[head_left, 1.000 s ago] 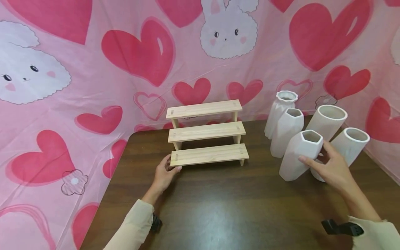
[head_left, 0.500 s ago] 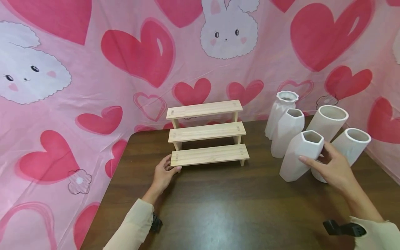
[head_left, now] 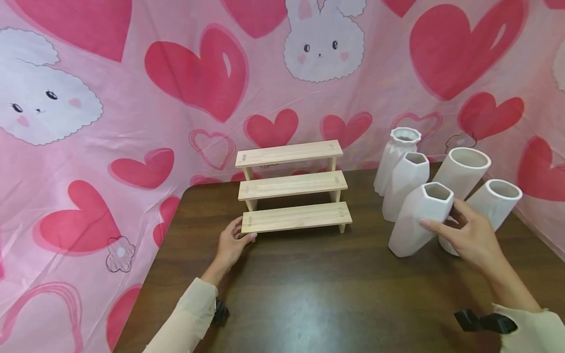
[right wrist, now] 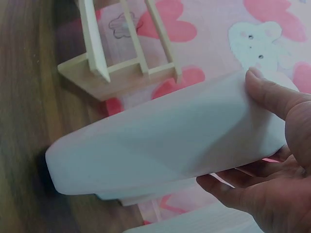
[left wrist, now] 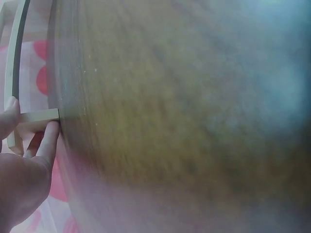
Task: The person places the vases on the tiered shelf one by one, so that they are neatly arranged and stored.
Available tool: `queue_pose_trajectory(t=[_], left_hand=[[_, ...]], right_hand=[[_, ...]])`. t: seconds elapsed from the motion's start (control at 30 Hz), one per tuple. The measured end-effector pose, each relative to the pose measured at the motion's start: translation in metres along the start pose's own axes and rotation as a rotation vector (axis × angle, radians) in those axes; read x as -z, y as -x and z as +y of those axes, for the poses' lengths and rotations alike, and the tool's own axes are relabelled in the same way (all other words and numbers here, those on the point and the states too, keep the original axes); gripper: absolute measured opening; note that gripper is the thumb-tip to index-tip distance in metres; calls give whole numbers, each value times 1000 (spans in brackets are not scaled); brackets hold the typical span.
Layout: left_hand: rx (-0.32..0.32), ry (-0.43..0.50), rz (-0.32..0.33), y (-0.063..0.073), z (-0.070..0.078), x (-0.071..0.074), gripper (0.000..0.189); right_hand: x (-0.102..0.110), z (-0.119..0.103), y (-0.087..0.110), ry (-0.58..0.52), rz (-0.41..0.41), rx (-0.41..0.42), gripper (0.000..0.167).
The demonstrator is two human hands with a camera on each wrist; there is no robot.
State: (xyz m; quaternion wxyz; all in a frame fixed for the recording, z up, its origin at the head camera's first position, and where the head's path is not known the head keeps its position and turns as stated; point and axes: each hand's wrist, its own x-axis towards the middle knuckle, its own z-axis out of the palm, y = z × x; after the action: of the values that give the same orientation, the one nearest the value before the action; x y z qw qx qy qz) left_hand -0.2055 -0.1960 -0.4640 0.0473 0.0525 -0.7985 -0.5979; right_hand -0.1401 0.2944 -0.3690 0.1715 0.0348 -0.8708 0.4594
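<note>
A three-step wooden display stand (head_left: 296,218) stands at the middle back of the table. My left hand (head_left: 230,245) grips the left end of its lowest step; in the left wrist view the thumb lies at the board and the fingers (left wrist: 48,143) at the leg under it. At the right, my right hand (head_left: 474,238) holds a white faceted vase (head_left: 417,223) with a five-sided mouth, thumb on its near side and fingers behind. In the right wrist view the base of this vase (right wrist: 146,141) is close over the table, with a dark shadow beside it.
Behind the held vase are a second faceted vase (head_left: 405,189), a ruffle-rimmed vase (head_left: 393,162) and two round-mouthed vases, one at the back (head_left: 461,171) and one at the right (head_left: 494,203). A pink heart-print cloth (head_left: 265,63) hangs behind the brown table (head_left: 318,289).
The vase in my right hand has shifted slightly left, its base most of all, moving away from the right-hand vase. My left hand keeps its hold on the stand.
</note>
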Motion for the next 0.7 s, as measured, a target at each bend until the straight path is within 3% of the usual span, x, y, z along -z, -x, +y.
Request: queue_pose_trajectory(t=[0.4, 0.7], left_hand=[[7, -6, -10, -1, 0, 0, 66], [25, -6, -10, 0, 1, 1, 66]], right_hand=[[-4, -17, -1, -26, 16, 18, 64], [-14, -47, -13, 14, -30, -18, 63]])
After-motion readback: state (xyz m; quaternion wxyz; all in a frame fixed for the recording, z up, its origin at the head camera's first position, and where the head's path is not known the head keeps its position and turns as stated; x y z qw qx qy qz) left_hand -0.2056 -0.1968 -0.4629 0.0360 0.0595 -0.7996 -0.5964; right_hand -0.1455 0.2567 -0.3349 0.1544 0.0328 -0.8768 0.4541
